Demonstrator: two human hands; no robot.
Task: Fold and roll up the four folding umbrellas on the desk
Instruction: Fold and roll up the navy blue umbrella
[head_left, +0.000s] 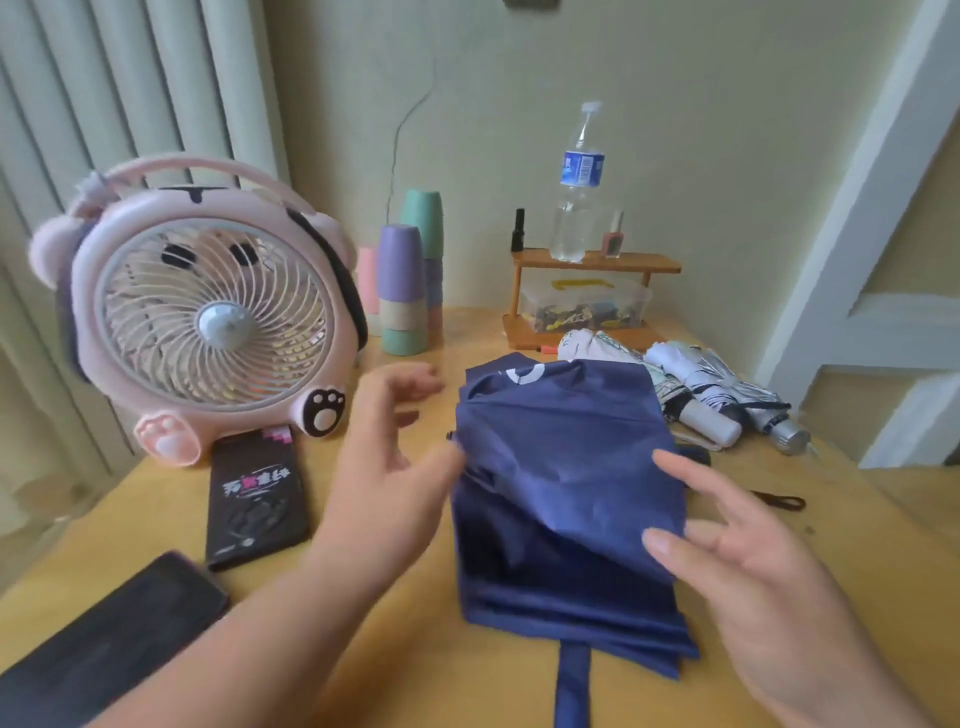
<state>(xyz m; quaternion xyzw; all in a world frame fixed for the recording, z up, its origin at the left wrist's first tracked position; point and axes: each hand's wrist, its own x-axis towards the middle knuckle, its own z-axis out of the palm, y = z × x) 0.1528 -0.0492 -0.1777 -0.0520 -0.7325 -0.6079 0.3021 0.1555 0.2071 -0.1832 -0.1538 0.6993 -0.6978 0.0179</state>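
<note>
On the desk (363, 649), a navy umbrella (561, 493) lies flattened at centre. Both hands are open, fingers spread: left hand (389, 467) at its 9 o'clock edge, right hand (753, 566) at 4 o'clock. White umbrellas (711, 389) lie at 1 o'clock. At 12, a clear box (587, 301) holds small mixed pieces.
</note>
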